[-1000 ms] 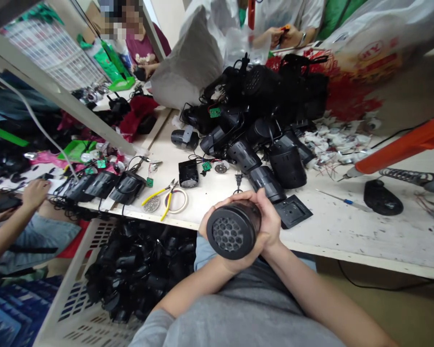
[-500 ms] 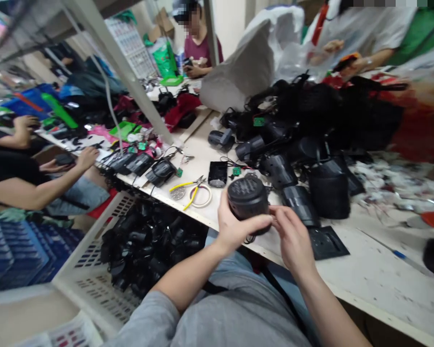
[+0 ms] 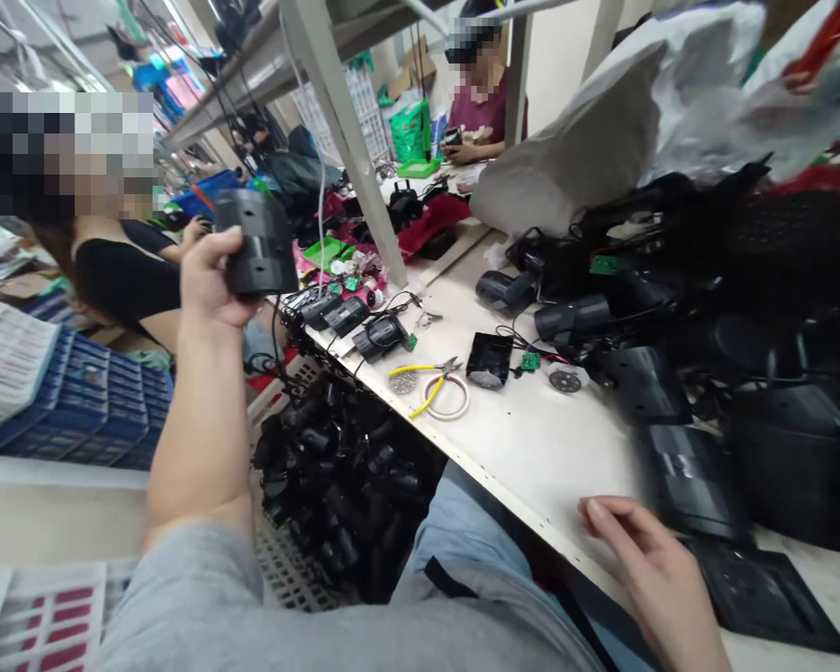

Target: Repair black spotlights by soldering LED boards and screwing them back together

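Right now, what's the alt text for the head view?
The left hand holds up a black casing, a cord hanging below it. The right hand, seemingly empty, is near the edge of the table; yellow-handled pliers lie on top.

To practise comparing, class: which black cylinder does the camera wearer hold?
The black cylinder gripped in the left hand, clear of the bench, unlike the cylinders lying on it.

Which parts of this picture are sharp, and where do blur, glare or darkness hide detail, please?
In the head view, the yellow-handled pliers look fairly crisp; in the head view, the black housing just beyond the right hand is smeared at its edges and streaked with glare; again in the head view, the dark pile at the right loses much detail in darkness.
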Demonstrator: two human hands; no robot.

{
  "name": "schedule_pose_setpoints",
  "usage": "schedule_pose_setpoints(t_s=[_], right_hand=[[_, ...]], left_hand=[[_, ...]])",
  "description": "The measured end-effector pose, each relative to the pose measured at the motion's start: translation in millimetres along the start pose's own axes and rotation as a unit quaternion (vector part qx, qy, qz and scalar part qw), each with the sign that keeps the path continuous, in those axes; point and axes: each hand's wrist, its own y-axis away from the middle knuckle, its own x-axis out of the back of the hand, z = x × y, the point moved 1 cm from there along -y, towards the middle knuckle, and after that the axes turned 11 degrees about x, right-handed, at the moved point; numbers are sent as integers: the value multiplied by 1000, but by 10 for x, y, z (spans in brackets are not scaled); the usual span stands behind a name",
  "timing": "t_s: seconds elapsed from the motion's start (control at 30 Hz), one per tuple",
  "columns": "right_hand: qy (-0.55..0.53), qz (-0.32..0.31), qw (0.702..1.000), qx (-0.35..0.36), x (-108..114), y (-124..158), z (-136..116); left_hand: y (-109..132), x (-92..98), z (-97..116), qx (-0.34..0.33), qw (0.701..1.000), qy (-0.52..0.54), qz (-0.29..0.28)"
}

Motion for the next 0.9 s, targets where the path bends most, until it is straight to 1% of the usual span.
schedule_pose_setpoints(t_s=[0.03,0.1,0.17,0.23,0.33,0.47,0.57,0.63,0.7,0.8,0.9], right_hand=[[10,-5,1000,2,-37,3,34],[40,-9,999,18,-91,22,111],[79,-5,996,52,-114,52,181],[114,-11,989,98,-120,81,222],[143,-10,977,155,-126,102,211],[153,10,972,178,-169,97,131],[159,12,970,186,-200,93,91],[168,12,967,189,-207,94,88],[178,6,965,191,-205,98,104],[185,-3,962,201,-199,111,150],[185,3,960,211,-199,122,178]], left_hand=[[-101,-37,-125,53,997,20,-45],[-253,-161,-394,136,987,14,-83],[-343,-320,-654,161,983,-7,-90],[-391,-482,-886,180,979,-61,-76],[-442,-690,-1133,189,974,-101,-80],[-514,-866,-1289,183,967,-138,-115],[-543,-940,-1357,180,957,-169,-152],[-549,-970,-1404,176,952,-187,-165],[-552,-986,-1451,170,951,-199,-166],[-552,-985,-1503,158,952,-213,-151],[-528,-972,-1516,144,955,-220,-138]])
